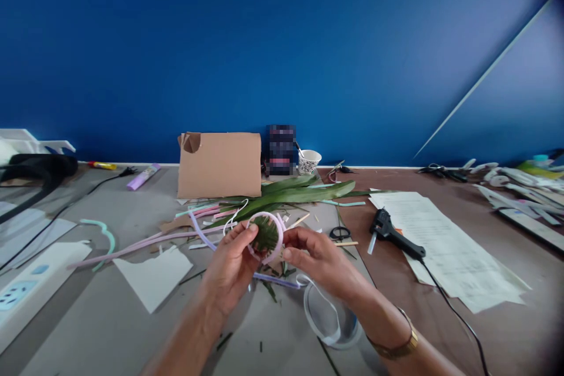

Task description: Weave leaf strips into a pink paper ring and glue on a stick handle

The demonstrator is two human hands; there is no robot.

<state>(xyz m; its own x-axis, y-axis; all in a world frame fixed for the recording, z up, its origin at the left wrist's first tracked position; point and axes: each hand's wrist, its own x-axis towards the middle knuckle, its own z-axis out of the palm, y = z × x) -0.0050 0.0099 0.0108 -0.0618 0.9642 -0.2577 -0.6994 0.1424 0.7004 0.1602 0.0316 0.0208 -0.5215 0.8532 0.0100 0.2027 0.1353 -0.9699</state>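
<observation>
My left hand (231,264) and my right hand (317,258) together hold a small pink ring (278,229) with green leaf strips woven across its middle, lifted a little above the table. The left fingers pinch its left side and the right fingers pinch its lower right edge. A purple strip (275,281) trails from under the ring. Long green leaves (299,192) lie just behind it, and pink and purple strips (145,242) stretch to the left.
A black glue gun (394,236) lies on white papers (445,247) at the right. Small scissors (339,232), a cardboard piece (219,164), a patterned cup (309,161), a roll of tape (328,320) and a power strip (22,294) are around.
</observation>
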